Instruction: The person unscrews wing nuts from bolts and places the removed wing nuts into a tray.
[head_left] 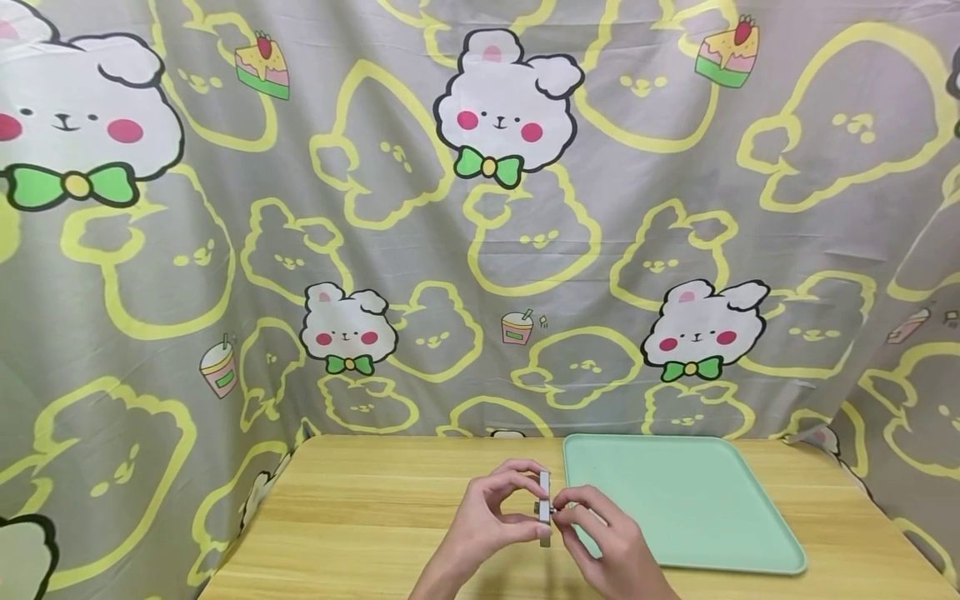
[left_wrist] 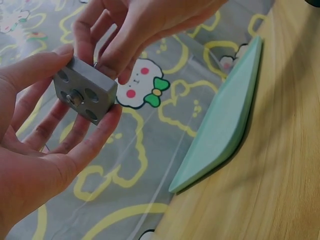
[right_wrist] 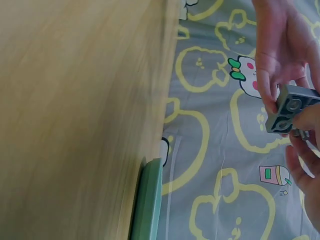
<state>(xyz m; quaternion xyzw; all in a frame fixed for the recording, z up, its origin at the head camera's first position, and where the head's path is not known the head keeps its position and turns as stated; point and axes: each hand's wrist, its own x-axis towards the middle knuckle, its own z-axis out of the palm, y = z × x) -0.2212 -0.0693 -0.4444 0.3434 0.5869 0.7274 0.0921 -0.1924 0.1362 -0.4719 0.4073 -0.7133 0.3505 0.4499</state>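
Note:
A square grey metal block (head_left: 545,487) with round holes is held upright above the table by my left hand (head_left: 483,512), whose thumb and fingers grip its edges. In the left wrist view, a small metal stud (left_wrist: 75,98) sticks out of the centre of the block's face. On the opposite side, my right hand (head_left: 611,537) pinches a small metal piece against the block. The right wrist view shows part of that threaded piece (right_wrist: 301,134) by the fingertips; the fingers hide the rest, so its exact kind cannot be told.
A light green tray (head_left: 675,500) lies on the wooden table (head_left: 360,517), to the right of and behind the hands. A grey curtain (head_left: 420,250) with rabbit faces and yellow outlines hangs behind the table and along both sides.

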